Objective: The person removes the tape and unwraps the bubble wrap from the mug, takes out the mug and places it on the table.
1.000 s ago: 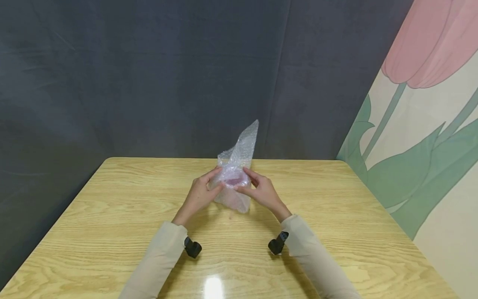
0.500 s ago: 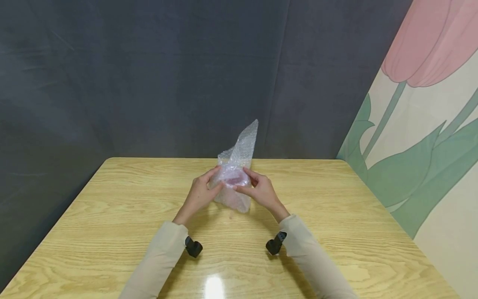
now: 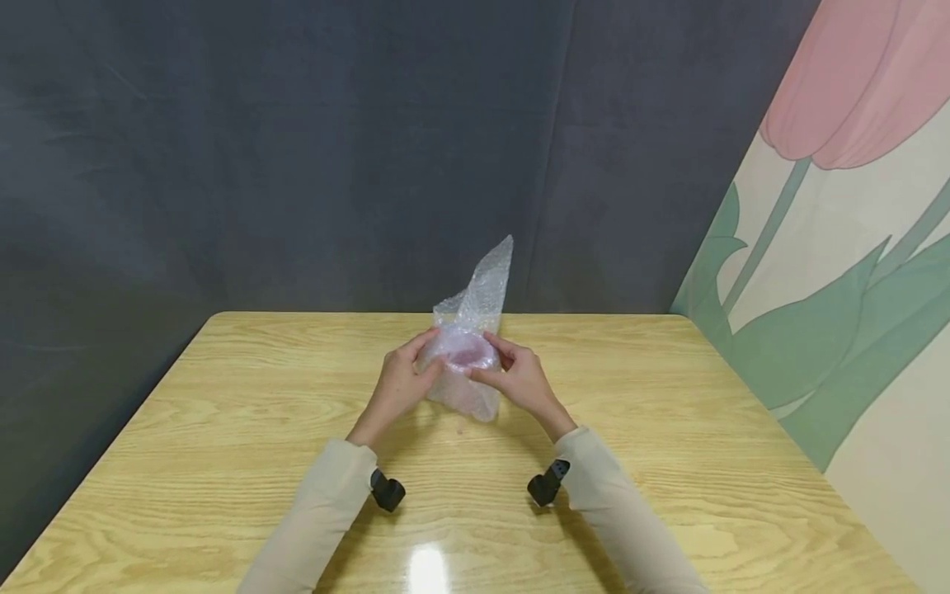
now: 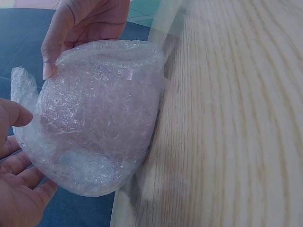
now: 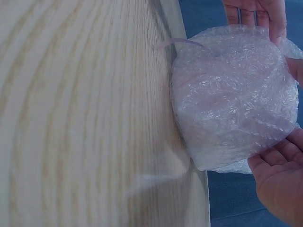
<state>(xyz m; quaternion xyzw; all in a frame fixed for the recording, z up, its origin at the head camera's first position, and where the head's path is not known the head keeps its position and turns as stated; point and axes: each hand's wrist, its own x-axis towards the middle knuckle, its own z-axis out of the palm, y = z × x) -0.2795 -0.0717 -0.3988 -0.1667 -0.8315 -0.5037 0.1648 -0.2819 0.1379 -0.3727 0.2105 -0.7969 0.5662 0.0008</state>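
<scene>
My left hand grasps the left side of bubble wrap enclosing a pinkish item; my right hand grasps the right, toward the table's far edge.

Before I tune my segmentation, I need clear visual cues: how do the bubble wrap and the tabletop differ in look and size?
The bubble wrap is translucent and pinkish in parts; the tabletop is opaque, with yellow wood grain. The bubble wrap is crinkled and bulging; the tabletop is flat. The bubble wrap is far smaller than the tabletop. Both catch bright highlights.
</scene>
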